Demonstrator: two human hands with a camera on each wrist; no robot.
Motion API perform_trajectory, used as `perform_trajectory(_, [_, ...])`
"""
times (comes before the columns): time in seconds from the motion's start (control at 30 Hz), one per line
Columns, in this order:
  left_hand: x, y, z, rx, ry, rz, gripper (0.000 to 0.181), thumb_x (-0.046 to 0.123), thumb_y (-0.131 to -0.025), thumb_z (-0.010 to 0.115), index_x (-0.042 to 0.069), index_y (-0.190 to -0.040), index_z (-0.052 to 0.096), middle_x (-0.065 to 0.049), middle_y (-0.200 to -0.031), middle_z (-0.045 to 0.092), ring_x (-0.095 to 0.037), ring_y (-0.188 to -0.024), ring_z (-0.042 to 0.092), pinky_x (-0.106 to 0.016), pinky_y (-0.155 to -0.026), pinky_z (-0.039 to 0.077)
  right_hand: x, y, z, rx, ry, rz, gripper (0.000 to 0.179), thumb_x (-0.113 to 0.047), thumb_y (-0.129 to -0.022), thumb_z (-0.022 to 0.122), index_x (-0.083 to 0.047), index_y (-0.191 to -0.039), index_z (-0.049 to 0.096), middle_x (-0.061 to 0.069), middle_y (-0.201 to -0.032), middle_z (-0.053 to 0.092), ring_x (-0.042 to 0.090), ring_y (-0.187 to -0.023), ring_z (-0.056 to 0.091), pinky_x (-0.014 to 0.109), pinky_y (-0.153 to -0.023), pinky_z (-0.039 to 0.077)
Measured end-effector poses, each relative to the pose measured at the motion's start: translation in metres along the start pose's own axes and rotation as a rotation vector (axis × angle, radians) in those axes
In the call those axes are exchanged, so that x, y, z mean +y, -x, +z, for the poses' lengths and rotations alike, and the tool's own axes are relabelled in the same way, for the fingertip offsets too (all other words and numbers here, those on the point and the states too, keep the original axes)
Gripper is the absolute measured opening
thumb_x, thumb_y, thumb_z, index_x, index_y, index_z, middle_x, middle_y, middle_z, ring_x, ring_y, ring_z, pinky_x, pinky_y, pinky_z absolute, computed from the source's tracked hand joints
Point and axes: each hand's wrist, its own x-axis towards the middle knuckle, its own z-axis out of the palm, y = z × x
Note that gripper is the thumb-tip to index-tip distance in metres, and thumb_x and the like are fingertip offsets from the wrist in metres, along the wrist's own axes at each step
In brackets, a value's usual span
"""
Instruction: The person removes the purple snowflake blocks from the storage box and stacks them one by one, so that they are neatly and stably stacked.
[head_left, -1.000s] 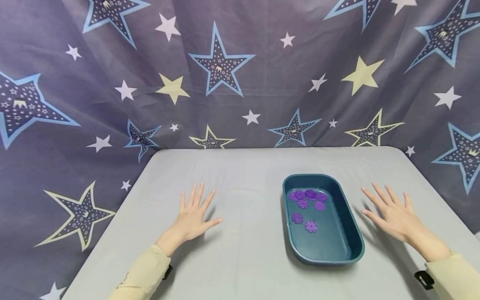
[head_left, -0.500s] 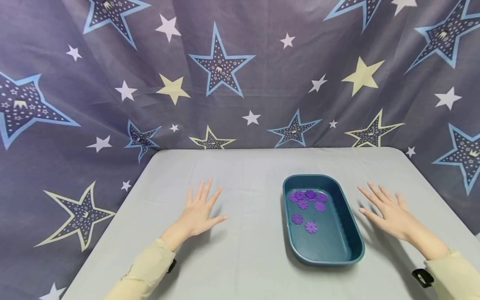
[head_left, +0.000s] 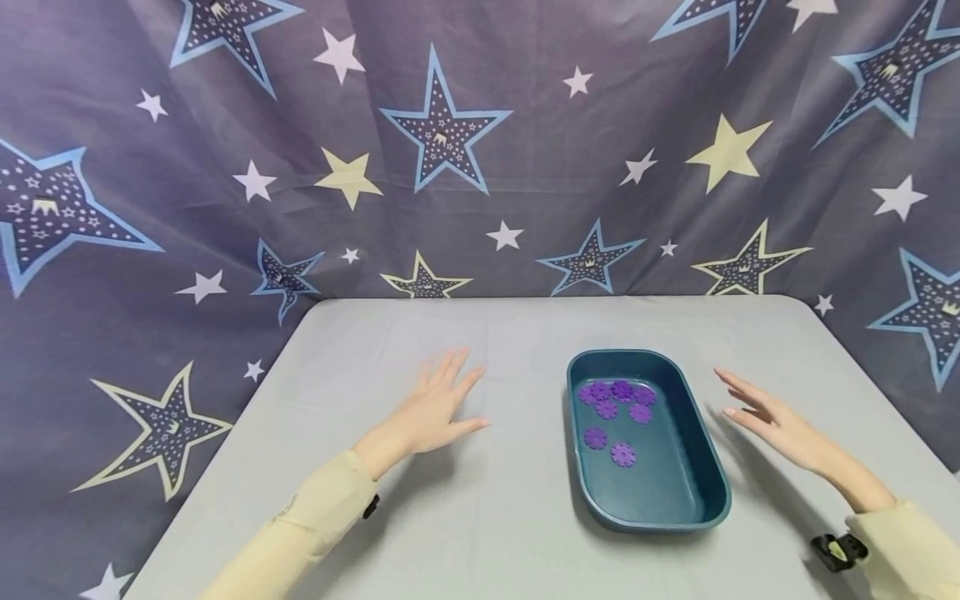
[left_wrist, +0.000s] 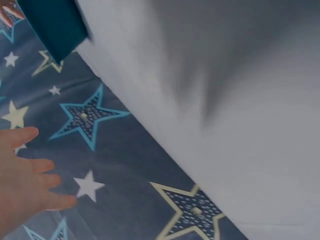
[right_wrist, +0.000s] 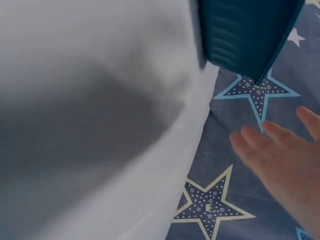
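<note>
A dark teal plastic tray (head_left: 675, 500) stands right of the table's middle in the head view. Several purple, flower-like notched discs (head_left: 622, 454) lie on its floor, most of them bunched toward the far left. My left hand (head_left: 427, 412) hovers over the table left of the tray, fingers spread and holding nothing. Just right of the tray my right hand (head_left: 787, 429) is raised with its fingers extended and nothing in it. The right wrist view has the tray's outer wall (right_wrist: 235, 40) beyond my fingers (right_wrist: 277, 134). In the left wrist view a tray corner (left_wrist: 57, 25) shows at the top.
The table (head_left: 510, 542) has a pale grey cover. Behind it and along its left side hangs a dark purple curtain (head_left: 517, 83) printed with stars. A black strap device (head_left: 838, 552) sits under my right sleeve (head_left: 900, 542).
My left hand has moved right, toward the tray. The right hand has turned more side-on, its fingers drawing together, and stays beside the tray. The tray and discs have not moved.
</note>
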Motion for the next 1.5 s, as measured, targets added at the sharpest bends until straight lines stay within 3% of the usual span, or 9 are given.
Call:
perform_trajectory(0.13, [0.011, -0.012, -0.005, -0.001, 0.029, 0.057, 0.069, 0.053, -0.085, 0.046, 0.012, -0.138, 0.031, -0.016, -0.145, 0.012, -0.03, -0.134, 0.006, -0.051, -0.105, 0.003, 0.003, -0.004, 0.001, -0.011, -0.137, -0.03, 0.048, 0.001, -0.089, 0.046, 0.005, -0.134, 0.03, -0.025, -0.129, 0.034, -0.011, -0.109, 0.04, 0.004, -0.085, 0.033])
perform_trajectory(0.2, [0.017, -0.017, -0.006, 0.005, 0.031, 0.09, 0.067, 0.051, -0.085, 0.046, 0.01, -0.136, 0.033, -0.016, -0.144, 0.015, -0.03, -0.133, 0.008, -0.049, -0.106, 0.005, 0.004, -0.006, 0.002, -0.017, -0.186, -0.029, 0.047, 0.002, -0.088, 0.047, 0.007, -0.132, 0.032, -0.028, -0.125, 0.038, -0.008, -0.106, 0.045, 0.006, -0.083, 0.036])
perform_trajectory(0.47, [0.039, -0.035, -0.012, 0.026, 0.062, 0.189, 0.06, 0.046, -0.087, 0.047, 0.008, -0.133, 0.039, -0.016, -0.14, 0.027, -0.029, -0.13, 0.022, -0.042, -0.107, 0.014, 0.007, -0.01, 0.009, -0.032, -0.298, 0.027, 0.044, 0.001, -0.085, 0.053, 0.012, -0.125, 0.039, -0.02, -0.119, 0.05, 0.004, -0.099, 0.057, 0.012, -0.078, 0.044])
perform_trajectory(0.67, [0.053, -0.05, -0.013, 0.013, 0.085, 0.244, 0.057, 0.043, -0.086, 0.051, 0.007, -0.13, 0.042, -0.014, -0.137, 0.034, -0.027, -0.126, 0.031, -0.04, -0.105, 0.022, 0.009, -0.011, 0.012, -0.045, -0.362, 0.073, 0.043, 0.0, -0.085, 0.054, 0.014, -0.123, 0.04, -0.014, -0.117, 0.055, 0.004, -0.096, 0.058, 0.015, -0.076, 0.047])
perform_trajectory(0.83, [0.066, -0.06, -0.01, -0.034, 0.1, 0.27, 0.053, 0.038, -0.085, 0.054, 0.008, -0.128, 0.045, -0.013, -0.133, 0.039, -0.025, -0.122, 0.037, -0.037, -0.103, 0.027, 0.009, -0.011, 0.012, -0.049, -0.355, 0.117, 0.041, -0.004, -0.086, 0.055, 0.013, -0.121, 0.043, -0.007, -0.113, 0.059, 0.003, -0.094, 0.059, 0.016, -0.075, 0.047])
perform_trajectory(1.03, [0.084, -0.071, -0.002, -0.129, 0.13, 0.288, 0.047, 0.036, -0.086, 0.055, 0.011, -0.125, 0.049, -0.008, -0.129, 0.044, -0.02, -0.12, 0.04, -0.029, -0.101, 0.03, 0.012, -0.009, 0.016, -0.062, -0.226, 0.212, 0.04, -0.014, -0.084, 0.059, 0.005, -0.118, 0.052, 0.012, -0.105, 0.063, 0.0, -0.09, 0.058, 0.015, -0.073, 0.046])
perform_trajectory(1.27, [0.102, -0.086, 0.004, -0.205, 0.184, 0.342, 0.037, 0.03, -0.084, 0.059, 0.013, -0.118, 0.056, -0.002, -0.118, 0.051, -0.012, -0.111, 0.047, -0.02, -0.094, 0.036, 0.013, -0.011, 0.017, -0.074, -0.256, 0.217, 0.038, -0.013, -0.083, 0.061, 0.005, -0.116, 0.054, -0.003, -0.105, 0.063, -0.002, -0.09, 0.057, 0.016, -0.072, 0.047])
perform_trajectory(1.5, [0.119, -0.101, 0.008, -0.278, 0.181, 0.401, 0.034, 0.024, -0.082, 0.062, 0.013, -0.114, 0.059, -0.001, -0.115, 0.055, -0.009, -0.11, 0.048, -0.017, -0.094, 0.034, 0.012, -0.012, 0.017, -0.08, -0.251, 0.266, 0.041, -0.016, -0.082, 0.062, 0.005, -0.117, 0.053, 0.006, -0.102, 0.065, -0.001, -0.087, 0.059, 0.016, -0.07, 0.048])
